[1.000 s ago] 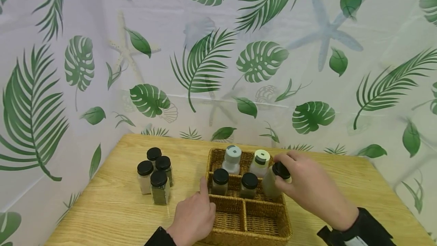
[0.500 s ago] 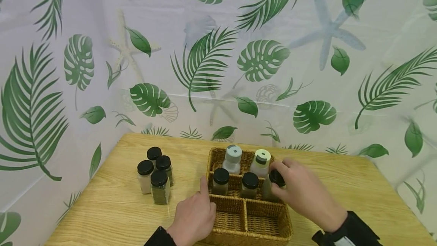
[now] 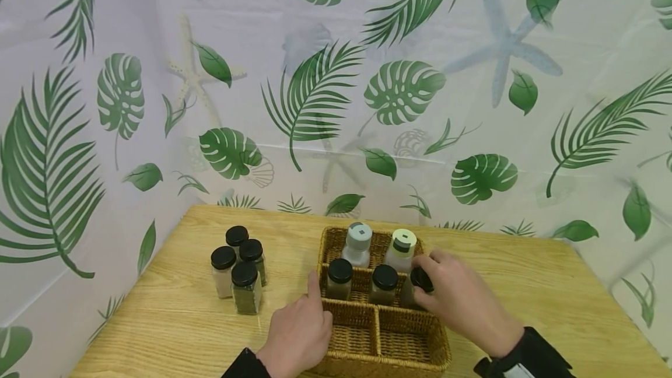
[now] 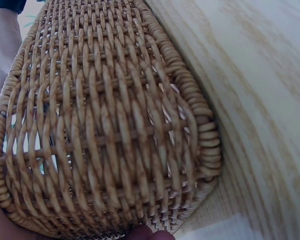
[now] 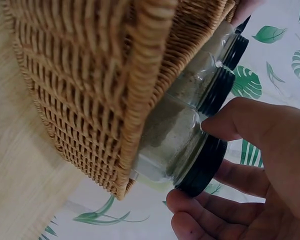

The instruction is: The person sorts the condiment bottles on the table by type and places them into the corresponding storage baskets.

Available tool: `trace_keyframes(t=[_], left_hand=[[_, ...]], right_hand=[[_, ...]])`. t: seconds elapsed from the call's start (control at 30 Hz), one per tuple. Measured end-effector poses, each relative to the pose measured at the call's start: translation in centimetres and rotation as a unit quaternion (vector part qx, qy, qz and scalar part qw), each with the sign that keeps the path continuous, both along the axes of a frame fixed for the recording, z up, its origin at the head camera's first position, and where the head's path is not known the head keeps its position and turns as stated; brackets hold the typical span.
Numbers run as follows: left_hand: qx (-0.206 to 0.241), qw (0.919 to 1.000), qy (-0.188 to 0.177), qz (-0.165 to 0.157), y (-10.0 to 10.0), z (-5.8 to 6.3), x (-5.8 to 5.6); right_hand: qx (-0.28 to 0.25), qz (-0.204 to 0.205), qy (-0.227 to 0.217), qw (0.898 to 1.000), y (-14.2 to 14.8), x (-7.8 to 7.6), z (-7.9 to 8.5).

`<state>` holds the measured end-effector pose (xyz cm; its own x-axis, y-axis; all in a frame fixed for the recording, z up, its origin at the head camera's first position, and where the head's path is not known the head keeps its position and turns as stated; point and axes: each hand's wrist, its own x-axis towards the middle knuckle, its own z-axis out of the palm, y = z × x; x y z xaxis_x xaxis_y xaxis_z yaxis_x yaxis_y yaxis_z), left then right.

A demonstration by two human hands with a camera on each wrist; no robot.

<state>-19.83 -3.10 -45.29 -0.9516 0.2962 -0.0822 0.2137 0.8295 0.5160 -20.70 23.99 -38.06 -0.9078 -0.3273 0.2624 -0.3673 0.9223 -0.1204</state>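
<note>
A wicker basket [image 3: 409,363] with several compartments stands on the table. My right hand [image 3: 462,302] grips a black-lidded glass jar [image 3: 422,280] by its lid, at the right end of the middle row. Pale grainy contents show in this jar [image 5: 165,135] in the right wrist view; its base is hidden behind the wicker. Beside it in that row stand two more black-lidded jars, a middle jar [image 3: 384,284] and a left jar [image 3: 339,279]. My left hand [image 3: 299,331] holds the basket's left side, index finger straight along the rim, thumb over the edge.
In the back row stand a white-capped bottle [image 3: 358,244] and a yellow-capped bottle [image 3: 401,249]. Several black-lidded jars [image 3: 245,287] cluster on the wooden table [image 3: 173,302], left of the basket. A leaf-patterned cloth [image 3: 336,150] hangs behind the table.
My right hand has lowered the jar, moving slightly left and down into the basket's middle row, and the jar has come more upright. My left hand has stayed on the basket.
</note>
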Motion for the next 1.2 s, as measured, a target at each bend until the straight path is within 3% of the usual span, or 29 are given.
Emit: trace_keyframes(t=[0.27, 0.97, 1.2], left_hand=[[0.007, 0.9999, -0.008, -0.005, -0.01, 0.09, -0.04], [0.006, 0.9999, -0.014, 0.001, 0.01, 0.20, -0.03], [0.005, 1.0000, -0.004, -0.001, 0.01, 0.20, -0.03]], right_hand=[[-0.006, -0.021, -0.039, 0.999, -0.07, -0.19, -0.78], [-0.022, -0.027, -0.057, 0.998, -0.29, 0.07, -0.92], [-0.063, -0.042, -0.065, 0.995, 0.31, 0.31, -1.00]])
